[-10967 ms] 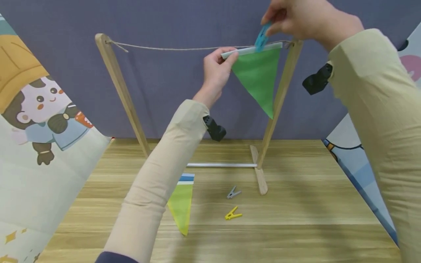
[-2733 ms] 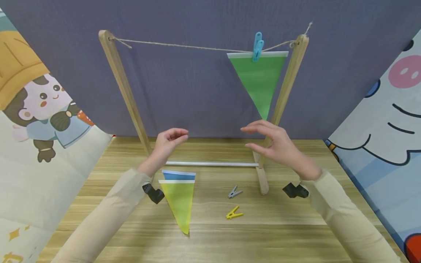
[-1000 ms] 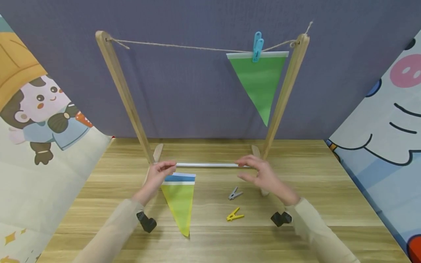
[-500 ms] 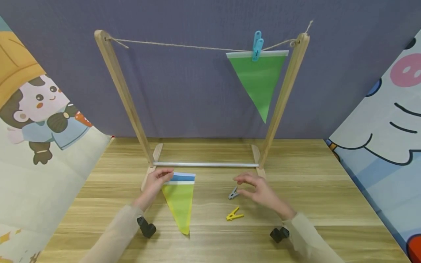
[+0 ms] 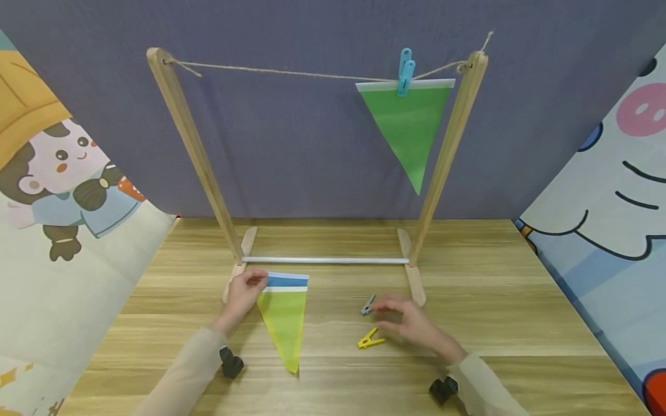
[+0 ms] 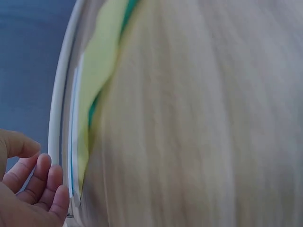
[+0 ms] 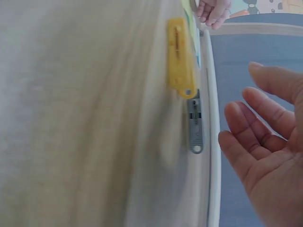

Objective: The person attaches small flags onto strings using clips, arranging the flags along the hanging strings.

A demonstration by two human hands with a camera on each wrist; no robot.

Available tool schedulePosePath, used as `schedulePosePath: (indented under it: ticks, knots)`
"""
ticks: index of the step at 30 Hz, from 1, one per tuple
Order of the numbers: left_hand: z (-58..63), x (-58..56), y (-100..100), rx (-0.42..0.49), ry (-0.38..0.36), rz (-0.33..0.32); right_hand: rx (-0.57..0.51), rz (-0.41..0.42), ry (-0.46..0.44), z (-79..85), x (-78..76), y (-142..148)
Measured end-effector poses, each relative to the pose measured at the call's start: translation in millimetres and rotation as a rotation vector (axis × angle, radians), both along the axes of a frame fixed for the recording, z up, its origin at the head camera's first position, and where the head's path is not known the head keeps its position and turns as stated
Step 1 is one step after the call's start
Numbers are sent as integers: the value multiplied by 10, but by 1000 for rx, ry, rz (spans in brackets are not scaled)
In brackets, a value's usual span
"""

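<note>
My left hand (image 5: 243, 294) is over the upper left corner of a yellow pennant (image 5: 283, 323) lying on top of a blue pennant (image 5: 287, 282). Its fingers are loosely bent; in the left wrist view a gap separates them from the pennants. A grey clothespin (image 5: 367, 305) and a yellow clothespin (image 5: 370, 340) lie on the table just left of my right hand (image 5: 408, 320). In the right wrist view those relaxed fingers hold nothing. A light-blue clothespin (image 5: 405, 75) fastens a green pennant (image 5: 408, 127) to the string near its right end.
Two wooden posts (image 5: 195, 150) carry the string (image 5: 291, 73) between their tops. Low down, a white rod (image 5: 325, 260) joins them above the wooden table (image 5: 468, 277). Behind stands a grey-blue panel (image 5: 291, 150), with cartoon-printed panels on both sides.
Since the oldest frame, the light-blue clothespin and green pennant have been let go and hang from the string. Both hands have come down, left to the pennants, right beside the clothespins.
</note>
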State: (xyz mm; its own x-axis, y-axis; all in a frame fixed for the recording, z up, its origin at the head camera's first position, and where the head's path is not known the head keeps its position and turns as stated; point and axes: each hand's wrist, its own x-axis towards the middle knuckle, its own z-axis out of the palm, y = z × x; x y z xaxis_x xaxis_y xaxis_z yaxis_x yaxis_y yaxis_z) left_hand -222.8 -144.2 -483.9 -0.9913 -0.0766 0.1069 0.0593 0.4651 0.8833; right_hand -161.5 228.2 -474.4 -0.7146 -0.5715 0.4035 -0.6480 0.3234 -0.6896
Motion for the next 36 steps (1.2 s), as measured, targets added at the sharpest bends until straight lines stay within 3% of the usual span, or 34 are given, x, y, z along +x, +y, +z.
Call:
schedulePosePath:
  ticks: [4, 7, 14, 23, 28, 36]
  knots:
    - [-16, 15, -23, -118, 108, -36, 17, -13, -54, -37, 57, 11]
    - [-19, 27, -44, -189, 177, -73, 13, -12, -47, -80, 73, 17]
    - [-14, 26, -100, -386, 168, -126, 12, 19, -12, -142, 99, 38]
    - [33, 13, -114, -693, 238, -179, 141, -1, 50, -154, 112, 40]
    - [56, 8, -135, -750, 229, -207, 246, -42, 93, -153, 120, 16]
    - [85, -28, -178, -777, 204, -251, 270, -30, 119, -155, 135, -10]
